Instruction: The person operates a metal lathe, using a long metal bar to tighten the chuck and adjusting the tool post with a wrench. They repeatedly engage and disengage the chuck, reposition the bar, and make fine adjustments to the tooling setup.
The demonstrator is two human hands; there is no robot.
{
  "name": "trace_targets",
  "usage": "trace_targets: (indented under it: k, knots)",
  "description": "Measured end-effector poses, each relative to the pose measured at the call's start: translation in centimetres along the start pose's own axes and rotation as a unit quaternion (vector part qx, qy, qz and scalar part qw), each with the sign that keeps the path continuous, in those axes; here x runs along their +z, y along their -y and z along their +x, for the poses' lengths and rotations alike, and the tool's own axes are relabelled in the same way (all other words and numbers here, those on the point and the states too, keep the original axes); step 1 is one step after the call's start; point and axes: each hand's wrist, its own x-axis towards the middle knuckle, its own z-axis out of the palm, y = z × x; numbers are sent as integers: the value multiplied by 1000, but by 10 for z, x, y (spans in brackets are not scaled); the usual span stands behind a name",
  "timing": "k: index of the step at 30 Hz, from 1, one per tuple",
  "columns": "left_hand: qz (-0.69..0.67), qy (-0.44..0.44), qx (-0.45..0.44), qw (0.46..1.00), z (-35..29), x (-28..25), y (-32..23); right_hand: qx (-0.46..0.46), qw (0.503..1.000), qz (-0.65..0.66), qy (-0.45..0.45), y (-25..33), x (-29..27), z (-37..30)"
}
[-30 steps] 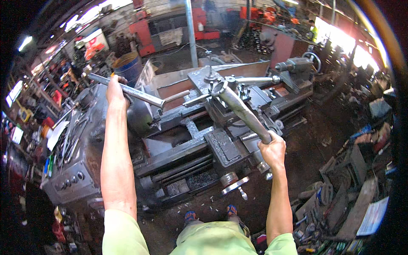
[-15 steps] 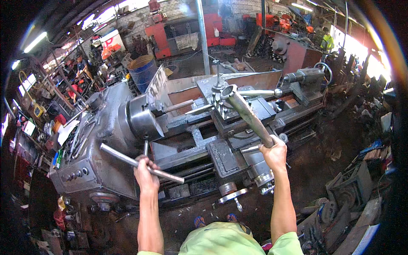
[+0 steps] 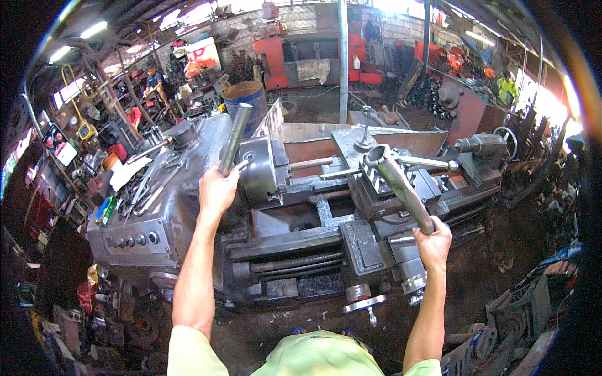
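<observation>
My left hand is closed round a T-handled chuck key, whose bar points up and away from me. The key's short stem reaches the front of the lathe chuck; whether it sits in a socket I cannot tell. From the chuck jaws a thin round bar sticks out to the right. My right hand grips the near end of a long metal pipe. The pipe slants away over the carriage, its open far end beside the tool post and a ball-ended lever.
The headstock bears loose tools and a paper. At right stand the tailstock and its handwheel. A carriage handwheel juts toward me. Behind are a blue drum and a post. Other people work far left and far right.
My left hand and the chuck key have risen from below the chuck to its front, the bar swinging upright. My right hand still holds the pipe. The whole view has shifted.
</observation>
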Motion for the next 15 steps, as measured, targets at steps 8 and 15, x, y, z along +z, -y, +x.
trace_targets:
  k: [8,15]
  knots:
    - [225,192,175,939,78,-25,-43,38,998,15,-41,0,-23,-5]
    - [302,278,293,863,119,-29,-55,75,992,-65,-75,25,-48,-18]
